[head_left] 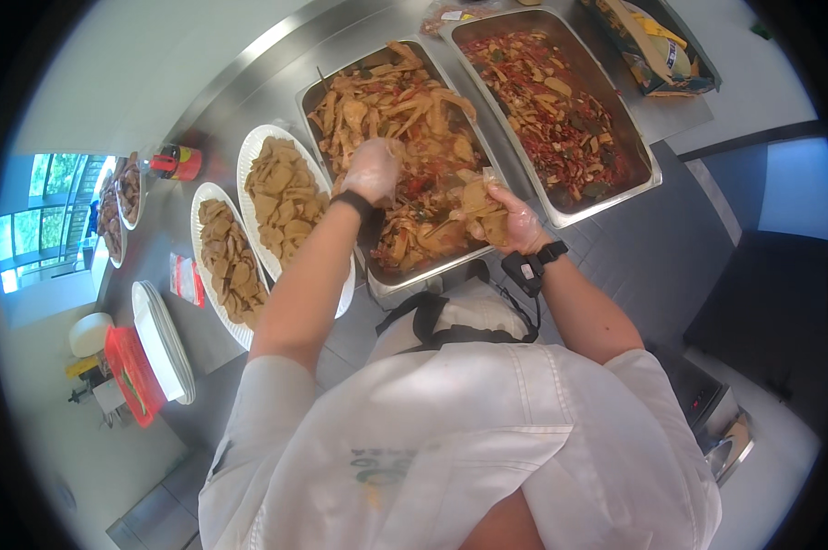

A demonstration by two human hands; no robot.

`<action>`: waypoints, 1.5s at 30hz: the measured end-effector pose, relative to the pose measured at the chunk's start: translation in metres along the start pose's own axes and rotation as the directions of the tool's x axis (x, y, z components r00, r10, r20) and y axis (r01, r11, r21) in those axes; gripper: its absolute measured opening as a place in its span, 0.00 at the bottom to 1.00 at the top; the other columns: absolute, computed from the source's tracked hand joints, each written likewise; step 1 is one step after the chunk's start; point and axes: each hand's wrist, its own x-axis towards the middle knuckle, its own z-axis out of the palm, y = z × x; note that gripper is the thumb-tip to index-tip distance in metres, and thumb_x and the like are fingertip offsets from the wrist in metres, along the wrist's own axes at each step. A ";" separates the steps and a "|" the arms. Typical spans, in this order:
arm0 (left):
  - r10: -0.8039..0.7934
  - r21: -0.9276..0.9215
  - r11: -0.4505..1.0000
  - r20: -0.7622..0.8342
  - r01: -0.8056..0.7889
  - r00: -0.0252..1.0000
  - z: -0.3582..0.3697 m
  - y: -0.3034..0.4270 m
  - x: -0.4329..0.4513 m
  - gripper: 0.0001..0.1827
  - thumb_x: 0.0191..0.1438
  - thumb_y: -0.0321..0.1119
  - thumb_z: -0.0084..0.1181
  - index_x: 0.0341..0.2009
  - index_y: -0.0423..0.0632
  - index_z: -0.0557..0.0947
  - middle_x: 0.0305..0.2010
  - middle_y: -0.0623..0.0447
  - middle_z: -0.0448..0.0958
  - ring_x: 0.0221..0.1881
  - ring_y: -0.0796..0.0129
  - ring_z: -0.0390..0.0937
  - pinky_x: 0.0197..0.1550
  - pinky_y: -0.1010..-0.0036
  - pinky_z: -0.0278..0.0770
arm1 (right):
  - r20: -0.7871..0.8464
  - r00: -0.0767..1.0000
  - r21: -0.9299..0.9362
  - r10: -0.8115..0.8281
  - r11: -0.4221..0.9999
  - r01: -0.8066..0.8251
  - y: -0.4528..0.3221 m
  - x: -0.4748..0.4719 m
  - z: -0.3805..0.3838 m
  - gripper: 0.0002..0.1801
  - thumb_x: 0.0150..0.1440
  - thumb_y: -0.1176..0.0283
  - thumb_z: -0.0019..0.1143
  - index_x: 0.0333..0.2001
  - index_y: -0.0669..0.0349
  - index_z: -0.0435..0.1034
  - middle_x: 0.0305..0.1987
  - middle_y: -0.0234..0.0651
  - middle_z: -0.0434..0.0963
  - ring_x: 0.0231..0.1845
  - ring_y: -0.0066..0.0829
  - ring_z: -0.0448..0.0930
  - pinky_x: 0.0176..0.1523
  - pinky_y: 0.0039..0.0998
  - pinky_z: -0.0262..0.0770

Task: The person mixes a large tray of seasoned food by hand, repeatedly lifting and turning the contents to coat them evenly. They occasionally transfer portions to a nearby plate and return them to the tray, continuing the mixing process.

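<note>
A deep stainless steel pan [436, 267] of braised food stands right in front of me. Poultry pieces [359, 113] lie heaped at its far end, with red chillies and broth around them. My left hand [374, 170], in a clear plastic glove, reaches down into the pan's left side. Its fingertips are hidden, so what they touch cannot be seen. Over the pan's right edge, my gloved right hand [518, 223] holds a handful of flat tan slices [484, 210]. A thin stick shows beside those slices.
A second steel pan [610, 201] with chillies stands to the right. Leftward are two white oval plates of slices, a larger one [245, 165] and a smaller one [198, 230], a red-capped bottle [180, 162], stacked white trays [159, 344] and a red basket [133, 375]. An open carton [668, 62] sits far right.
</note>
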 end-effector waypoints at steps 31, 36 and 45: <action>0.324 0.679 0.670 0.098 -0.301 0.941 0.004 0.000 -0.010 0.10 0.61 0.29 0.55 0.44 0.46 0.88 0.51 0.39 0.83 0.55 0.43 0.81 0.56 0.53 0.81 | -0.111 0.989 0.020 -0.098 0.995 0.101 -0.017 -0.023 -0.016 0.32 0.75 0.55 0.45 0.77 0.55 0.60 0.67 0.40 0.78 0.56 0.44 0.85 0.37 0.30 0.80; 0.230 0.462 0.879 -0.205 -0.113 0.951 0.004 -0.002 -0.017 0.16 0.60 0.29 0.53 0.48 0.47 0.89 0.53 0.38 0.83 0.55 0.42 0.81 0.59 0.53 0.80 | -0.064 0.997 0.025 -0.043 0.999 0.045 -0.016 -0.018 -0.016 0.32 0.75 0.54 0.46 0.77 0.55 0.60 0.64 0.37 0.78 0.56 0.44 0.86 0.36 0.30 0.80; 0.297 0.583 0.792 -0.105 -0.183 0.949 0.032 0.010 0.004 0.11 0.59 0.32 0.57 0.42 0.43 0.88 0.47 0.37 0.85 0.51 0.40 0.82 0.54 0.51 0.82 | -0.046 0.997 -0.002 -0.065 0.998 0.065 -0.020 -0.020 -0.014 0.31 0.76 0.55 0.45 0.77 0.54 0.60 0.66 0.36 0.77 0.58 0.45 0.85 0.35 0.30 0.79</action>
